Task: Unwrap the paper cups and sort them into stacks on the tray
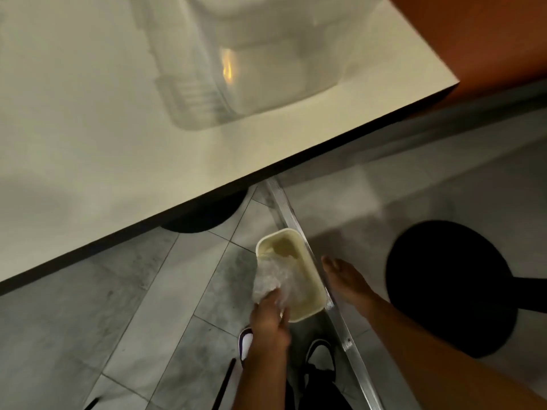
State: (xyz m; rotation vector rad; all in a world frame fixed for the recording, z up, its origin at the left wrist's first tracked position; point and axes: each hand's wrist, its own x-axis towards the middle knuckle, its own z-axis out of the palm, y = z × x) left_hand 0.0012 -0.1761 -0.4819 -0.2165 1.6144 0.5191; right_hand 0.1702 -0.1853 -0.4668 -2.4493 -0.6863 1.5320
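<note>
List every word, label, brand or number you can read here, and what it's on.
No text can be read in this view.
The clear container on the table: blurred, nothing legible.
The cream bin: no print visible.
The plastic wrap held by the left hand: no print visible.

The place looked like a café or canteen. The long pale surface [88,113] had a dark edge and stood on a round black pedestal base [204,217], as tables in eateries often do. A round black stool [450,288] stood near it, and an orange panel or bench [488,39] ran past the far corner. The floor [88,321] was of large grey marbled tiles crossed by a metal strip [296,226]. Blurred stacks of disposable cups [251,69] in clear wrap lay on the surface. A cream bin [307,279] stood on the floor with a plastic wrapper [272,279] at its mouth.
</note>
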